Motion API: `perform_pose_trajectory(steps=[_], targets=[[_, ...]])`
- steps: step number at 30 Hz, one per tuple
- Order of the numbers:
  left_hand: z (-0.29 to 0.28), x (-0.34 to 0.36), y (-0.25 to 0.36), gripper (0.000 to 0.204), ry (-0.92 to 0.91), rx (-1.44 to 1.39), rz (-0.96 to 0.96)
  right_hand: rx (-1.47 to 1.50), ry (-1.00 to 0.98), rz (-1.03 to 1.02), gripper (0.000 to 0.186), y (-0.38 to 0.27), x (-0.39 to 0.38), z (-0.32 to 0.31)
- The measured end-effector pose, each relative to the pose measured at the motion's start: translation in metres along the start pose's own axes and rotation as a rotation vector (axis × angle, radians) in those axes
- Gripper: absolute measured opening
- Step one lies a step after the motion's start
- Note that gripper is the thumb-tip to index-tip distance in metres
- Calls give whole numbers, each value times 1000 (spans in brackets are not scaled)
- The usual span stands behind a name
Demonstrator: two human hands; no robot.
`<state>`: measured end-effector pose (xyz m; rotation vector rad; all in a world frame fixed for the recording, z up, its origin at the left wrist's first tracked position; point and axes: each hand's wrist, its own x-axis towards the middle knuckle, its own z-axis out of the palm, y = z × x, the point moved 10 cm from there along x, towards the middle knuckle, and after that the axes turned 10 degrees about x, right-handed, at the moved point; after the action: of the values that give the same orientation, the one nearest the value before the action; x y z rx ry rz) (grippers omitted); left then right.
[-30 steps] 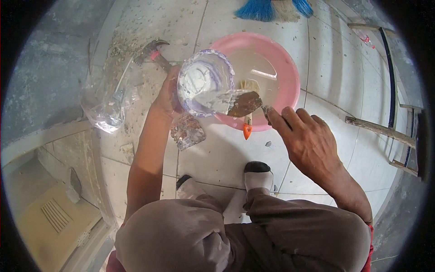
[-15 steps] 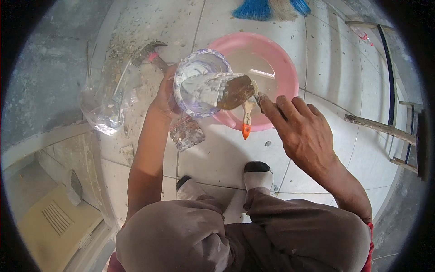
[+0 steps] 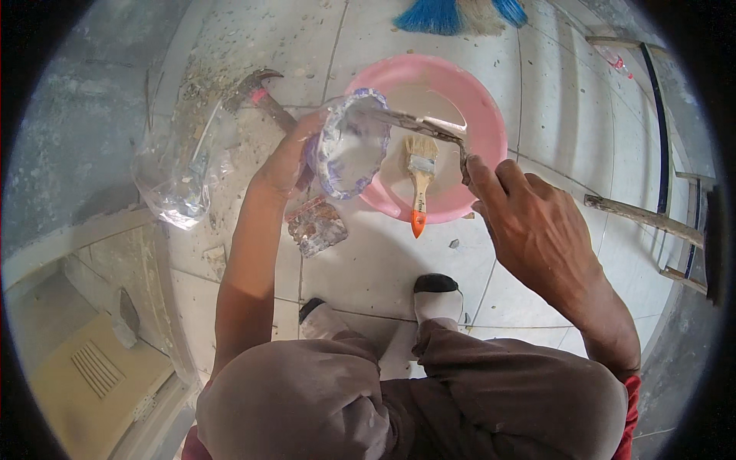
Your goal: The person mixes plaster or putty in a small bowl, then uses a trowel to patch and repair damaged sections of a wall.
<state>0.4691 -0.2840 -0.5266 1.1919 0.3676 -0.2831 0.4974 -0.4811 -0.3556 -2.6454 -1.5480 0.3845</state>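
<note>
My left hand (image 3: 287,159) grips a purple tub (image 3: 337,188) from its left side. The tub is tilted with its mouth toward the right, and white paste coats its inside and rim. In my right hand (image 3: 537,218) is a trowel (image 3: 425,126), its handle held in closed fingers. The trowel blade shows nearly edge-on, with its far end at the tub's mouth. Below it a paintbrush (image 3: 421,180) with an orange handle tip lies across the near rim of a pink basin (image 3: 484,111) holding cloudy liquid.
A claw hammer (image 3: 270,107) lies beyond my left hand, amid rubble and a clear plastic bag (image 3: 180,195). A stained flat piece (image 3: 318,228) rests on the tiles near my feet. Blue broom bristles (image 3: 429,17) are at the top; a metal-and-wood frame (image 3: 644,216) stands right.
The trowel has turned from showing its paste-covered face to nearly edge-on, uncovering the paintbrush. The tub has tipped further to the right. My right hand has shifted slightly right and down.
</note>
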Motion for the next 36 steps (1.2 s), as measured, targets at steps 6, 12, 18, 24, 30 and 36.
perform_pose_trajectory(steps=[6, 12, 18, 24, 30, 36], targets=[[32, -1, 20, 58, -75, 74, 67, 319, -171, 30, 22, 1, 5, 9], [28, 2, 17, 70, -168, 146, 159, 535, -256, 58, 20, 17, 10, 24], [37, -2, 27, 75, -203, 129, 170, 761, -218, -71, 29, 21, 9, 34], [35, 2, 28, 76, -218, 75, 160, 926, -211, -8, 29, 29, 5, 53], [36, 6, 25, 75, -223, 142, 195, 1083, -292, 27, 31, 10, 1, 56], [23, 11, 10, 74, -221, -37, 134, 1494, -574, 349, 27, 9, -17, 87]])
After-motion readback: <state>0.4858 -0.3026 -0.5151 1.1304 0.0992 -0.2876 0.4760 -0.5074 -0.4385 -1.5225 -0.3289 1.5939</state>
